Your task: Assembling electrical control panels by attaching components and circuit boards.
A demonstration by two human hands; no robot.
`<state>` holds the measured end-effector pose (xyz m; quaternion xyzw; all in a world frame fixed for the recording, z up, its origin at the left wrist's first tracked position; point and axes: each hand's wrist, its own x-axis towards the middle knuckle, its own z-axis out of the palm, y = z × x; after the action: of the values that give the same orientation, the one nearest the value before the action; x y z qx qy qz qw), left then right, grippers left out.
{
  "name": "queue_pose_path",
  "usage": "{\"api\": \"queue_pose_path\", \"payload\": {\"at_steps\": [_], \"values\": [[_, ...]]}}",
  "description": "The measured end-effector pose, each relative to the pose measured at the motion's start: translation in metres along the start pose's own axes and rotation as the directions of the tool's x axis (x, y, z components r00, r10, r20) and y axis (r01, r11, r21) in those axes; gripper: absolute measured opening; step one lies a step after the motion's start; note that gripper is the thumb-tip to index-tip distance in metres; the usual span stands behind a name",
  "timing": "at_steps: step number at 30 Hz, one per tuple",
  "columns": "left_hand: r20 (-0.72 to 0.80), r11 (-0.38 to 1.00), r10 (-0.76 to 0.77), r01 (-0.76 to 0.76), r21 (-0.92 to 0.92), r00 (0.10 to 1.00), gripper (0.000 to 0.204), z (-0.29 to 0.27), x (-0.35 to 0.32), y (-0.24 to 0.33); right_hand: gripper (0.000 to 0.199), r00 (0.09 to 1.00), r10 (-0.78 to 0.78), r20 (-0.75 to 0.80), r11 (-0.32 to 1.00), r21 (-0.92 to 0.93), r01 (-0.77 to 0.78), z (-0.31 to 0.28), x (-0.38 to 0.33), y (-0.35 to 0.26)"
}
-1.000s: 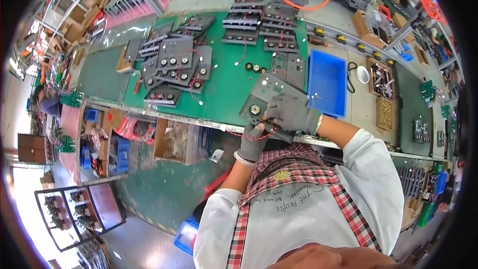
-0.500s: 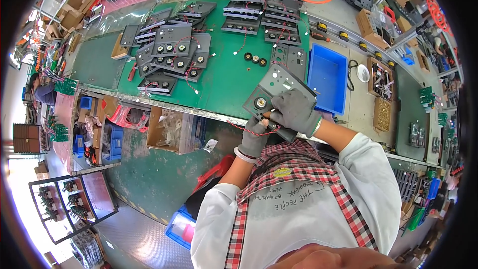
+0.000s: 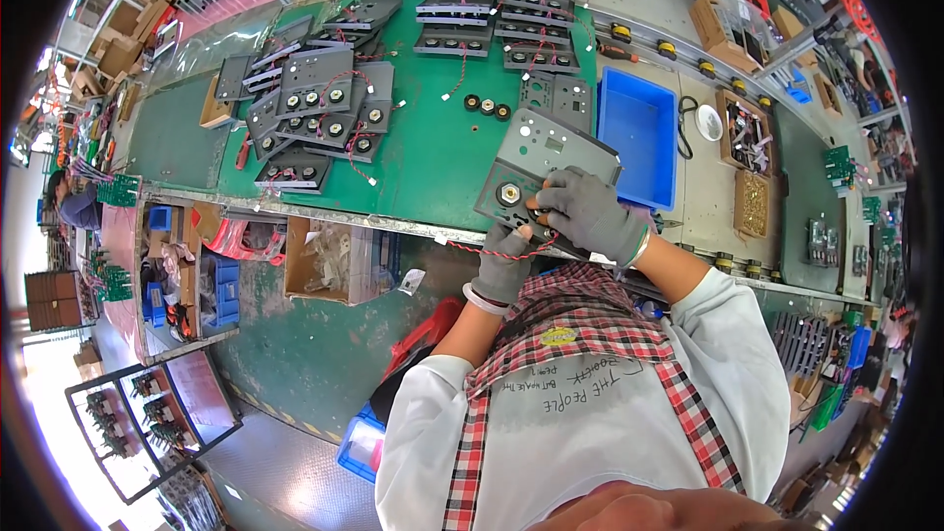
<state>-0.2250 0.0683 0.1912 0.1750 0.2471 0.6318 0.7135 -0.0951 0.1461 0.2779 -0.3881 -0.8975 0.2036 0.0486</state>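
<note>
A grey metal panel (image 3: 547, 152) with round sockets and a small window lies at the near edge of the green bench. My right hand (image 3: 588, 211), in a grey glove, presses on the panel's lower part next to a round socket (image 3: 507, 195). My left hand (image 3: 505, 265), also gloved, grips the panel's near edge from below. A thin red and black wire (image 3: 484, 252) loops between my two hands.
Stacks of similar grey panels (image 3: 320, 108) with red wires cover the green bench mat (image 3: 433, 157) to the left and back. Three black knobs (image 3: 488, 106) lie loose. A blue bin (image 3: 637, 133) stands right of the panel. Cardboard boxes (image 3: 329, 258) sit below the bench.
The view has shifted slightly, so the bench sits higher and left. My hands stay on the panel, and the right hand has shifted a little over its lower part.
</note>
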Motion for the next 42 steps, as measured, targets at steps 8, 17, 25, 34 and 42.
{"api": "queue_pose_path", "payload": {"at_steps": [8,17,25,34,42], "values": [[0.028,0.999,0.003,-0.004,0.033,1.0,0.052,-0.002,0.002,-0.003,0.028,0.978,0.134,0.16,0.981,-0.159,-0.109,-0.011,0.015,-0.006],[-0.052,1.0,0.018,-0.019,-0.012,0.998,0.046,-0.006,0.0,0.002,0.023,0.982,-0.078,-0.173,0.996,0.034,0.085,0.008,0.002,0.012],[-0.074,0.998,0.064,-0.064,0.013,0.995,0.047,-0.011,-0.001,0.005,0.024,0.961,0.015,-0.276,0.994,0.109,0.016,0.007,0.005,0.009],[0.143,0.174,0.526,-0.271,0.947,0.838,0.023,-0.091,-0.027,-0.008,0.016,0.926,0.205,-0.318,0.928,0.365,-0.08,0.032,0.022,0.057],[0.197,-0.175,0.421,-0.134,0.975,0.885,0.021,-0.178,-0.032,-0.007,0.031,0.937,0.338,-0.086,0.938,0.111,-0.328,0.123,0.023,0.101]]}}
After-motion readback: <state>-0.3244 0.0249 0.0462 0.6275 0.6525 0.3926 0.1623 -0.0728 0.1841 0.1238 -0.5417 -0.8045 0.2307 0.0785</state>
